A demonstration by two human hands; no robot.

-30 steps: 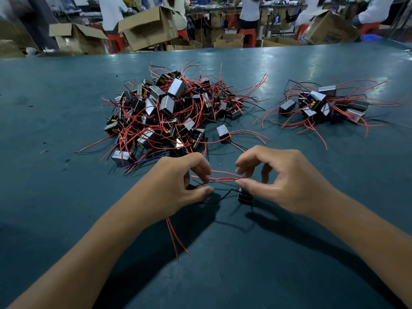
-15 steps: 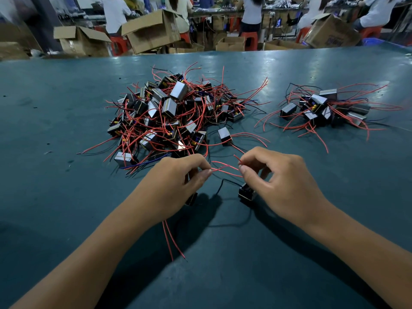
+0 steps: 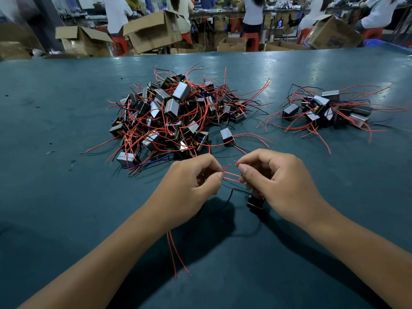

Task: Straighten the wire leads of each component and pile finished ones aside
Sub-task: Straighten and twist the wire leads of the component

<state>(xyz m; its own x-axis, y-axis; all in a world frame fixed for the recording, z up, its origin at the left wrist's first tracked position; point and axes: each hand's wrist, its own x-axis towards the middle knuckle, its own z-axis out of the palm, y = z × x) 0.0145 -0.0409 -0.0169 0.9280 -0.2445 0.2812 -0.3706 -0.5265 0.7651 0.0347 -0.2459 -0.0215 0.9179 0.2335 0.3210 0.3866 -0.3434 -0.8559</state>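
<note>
My left hand (image 3: 193, 183) and my right hand (image 3: 278, 180) pinch the two ends of thin red wire leads (image 3: 231, 175) stretched between them above the green table. A small black component (image 3: 254, 201) hangs just under my right hand, partly hidden by it, with a black lead curling off to the left. Two more red leads (image 3: 176, 255) trail down from under my left hand. A large tangled pile of components (image 3: 176, 114) lies beyond my left hand. A smaller pile (image 3: 325, 110) lies at the far right. One single component (image 3: 226, 135) sits between the large pile and my hands.
The green table (image 3: 66, 197) stretches wide to the left and toward me. Cardboard boxes (image 3: 153, 32) and several seated people at benches fill the room beyond the table's far edge.
Both hands rose slightly and moved closer together. The fingers have slid along the red leads toward their tips, and the component now hangs nearer my right hand.
</note>
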